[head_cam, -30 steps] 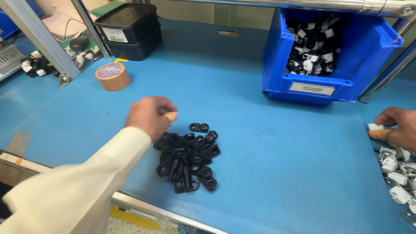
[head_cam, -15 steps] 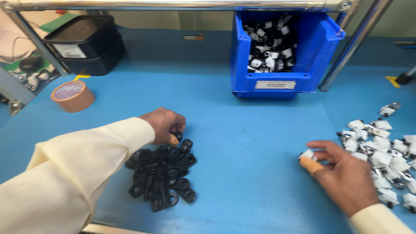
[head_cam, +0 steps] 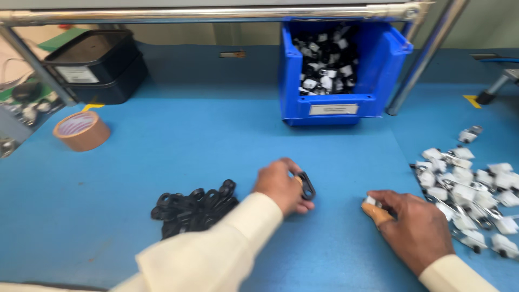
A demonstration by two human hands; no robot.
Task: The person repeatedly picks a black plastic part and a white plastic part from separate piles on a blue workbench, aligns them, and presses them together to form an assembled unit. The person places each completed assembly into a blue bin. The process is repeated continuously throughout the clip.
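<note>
Seen at far left on the blue table (head_cam: pixel 189 157): a roll of brown tape (head_cam: pixel 81 131), lying flat, with stacked black trays (head_cam: pixel 94 67) behind it. Further right, nearer the front edge, lay a heap of black clips (head_cam: pixel 189 208), partly hidden by the pale sleeve.

Just right of that heap, found the left hand (head_cam: pixel 278 186), knuckles up, fingers pressed together and pinching one black clip (head_cam: pixel 307 185) at the fingertips, clear of the heap and just above the table. Behind, at the back of the table, stood a blue bin (head_cam: pixel 378 105) filled with mixed black and white parts.

Then the right hand (head_cam: pixel 413 227), palm down, fingers curled, an orange cover on one fingertip, touching a small white piece (head_cam: pixel 371 201); could not tell whether gripped or only pressed. At far right, a spread of white pieces (head_cam: pixel 470 184).

Judged to be at the picking-up step: one part to each hand, near each other but apart. Would call next for a sure hold on the white piece before any lifting.
</note>
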